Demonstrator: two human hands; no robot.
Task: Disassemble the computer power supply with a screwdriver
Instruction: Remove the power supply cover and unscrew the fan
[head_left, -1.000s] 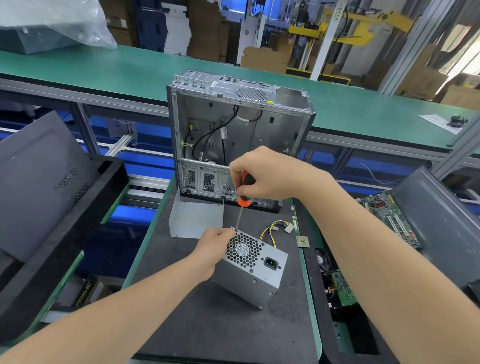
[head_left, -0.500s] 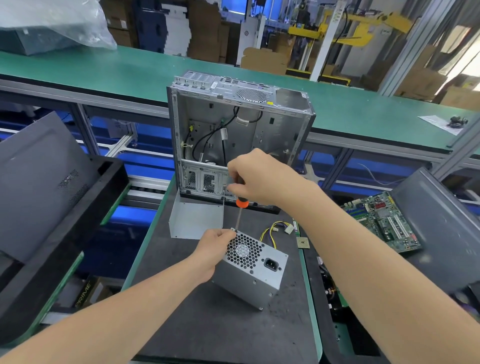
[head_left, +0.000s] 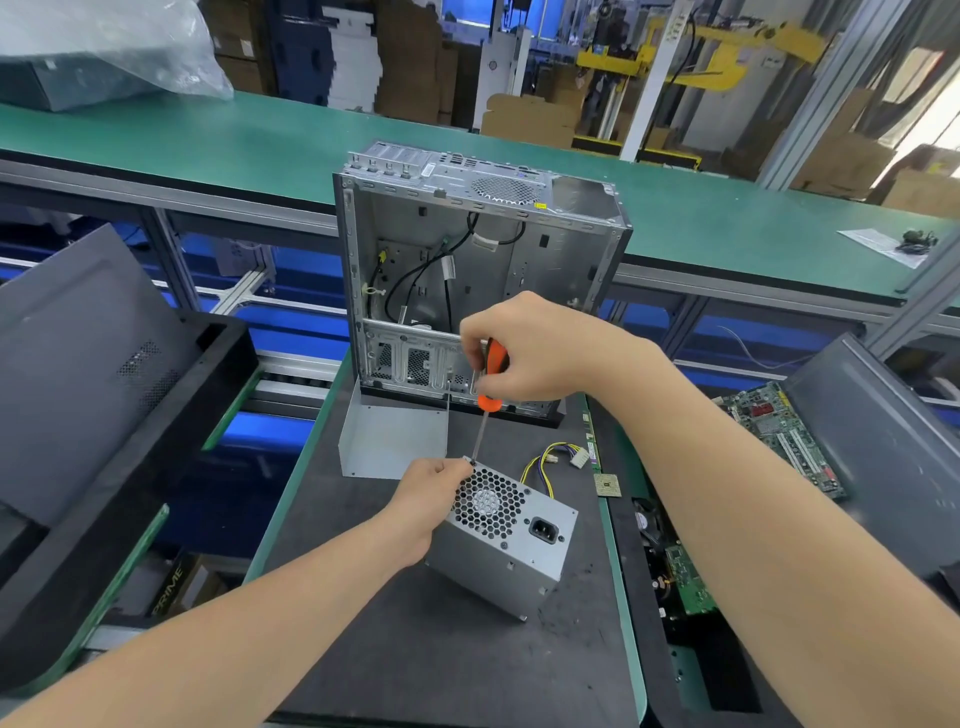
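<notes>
You had the power supply (head_left: 506, 540) standing on one corner on the dark mat of the bench (head_left: 415, 665), just in front of the opened computer case (head_left: 478, 270), with its fan grille and mains socket turned up towards you. Your left hand (head_left: 428, 499) was closed on its upper left edge, fingers wrapped over the rim right beside the grille. Your right hand (head_left: 524, 348) was clamped around the orange handle of the screwdriver (head_left: 485, 402), whose shaft ran down to a corner screw (head_left: 471, 460) at the top of the grille face, next to your left fingertips.

That box was a stiff sheet-metal shell, and probably heavier than it looked, given what such units carry inside. Balanced on a corner, it would have wanted to roll or skid under downward pressure from the driver, so your grip on the rim was doing real work. The bare metal sides looked smooth and likely slippery; folded edges give the surest hold, though they can be sharp. The grille was the part to avoid pressing on, being perforated and thinner. The bundle of coloured wires (head_left: 553, 460) trailing behind it was limp and no place to pull from. With the tip so close to your left fingers, a slip off the screw head was the main hazard.
</notes>
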